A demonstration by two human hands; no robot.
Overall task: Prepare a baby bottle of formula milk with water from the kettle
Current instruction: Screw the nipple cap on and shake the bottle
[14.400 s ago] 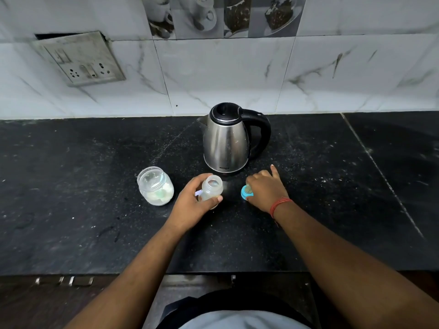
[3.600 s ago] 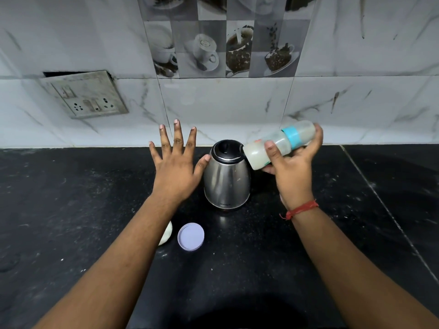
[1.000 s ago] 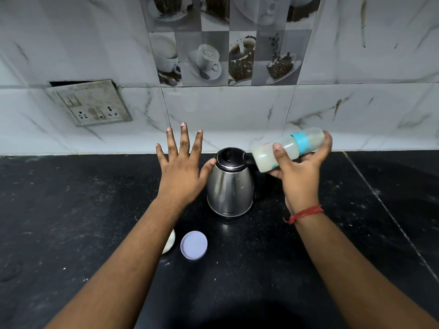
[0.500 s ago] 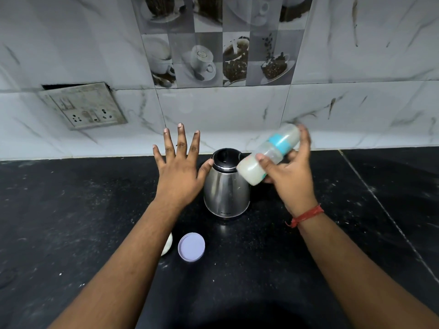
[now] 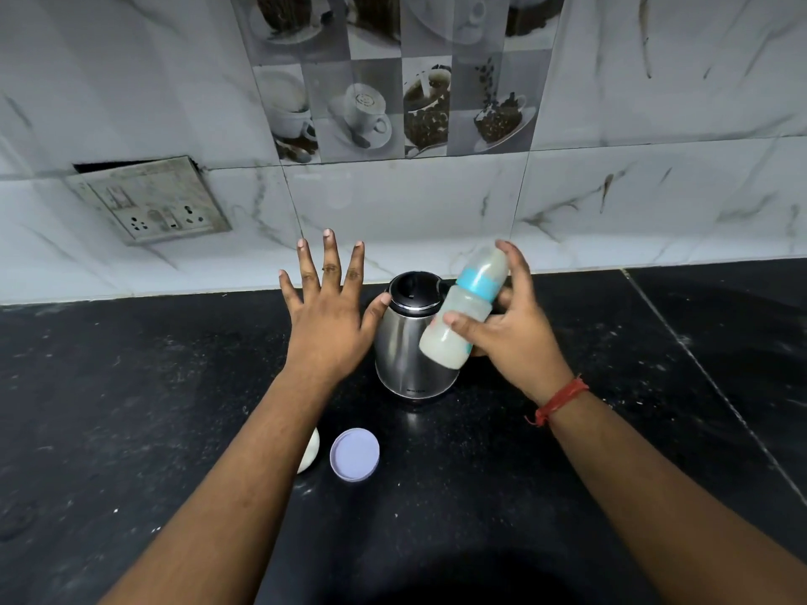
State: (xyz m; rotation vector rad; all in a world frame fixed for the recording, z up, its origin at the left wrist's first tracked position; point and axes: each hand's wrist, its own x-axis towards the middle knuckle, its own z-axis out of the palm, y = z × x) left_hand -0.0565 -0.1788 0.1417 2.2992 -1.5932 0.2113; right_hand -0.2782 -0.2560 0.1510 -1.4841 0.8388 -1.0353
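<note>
1. Cloudy white liquid fills the lower part of the bottle (image 5: 465,312), which is capped with a blue collar; it hangs tilted, teat end up and away, in front of the kettle's (image 5: 412,342) upper right side, clear of the counter (image 5: 131,408); the step in hand looks like shaking to mix.
2. The right hand (image 5: 511,329) grips the bottle, thumb curled round the lower body, a finger over the teat end; that end-to-end hold suits shaking, since it should keep the cap seated.
3. Shake along the bottle's length with short strokes, and move it further right of the kettle so its base does not knock the lid.
4. The left hand (image 5: 327,316) hovers left of the kettle, fingers straight and spread, thumb tip at the kettle's shoulder; whether it touches the steel I cannot tell; if the water was hot, better to draw it back.
5. Look for lumps through the wall before stopping.
6. A lid (image 5: 354,454) lies in front of the kettle, a jar (image 5: 309,449) beside it, mostly hidden by the left forearm.
</note>
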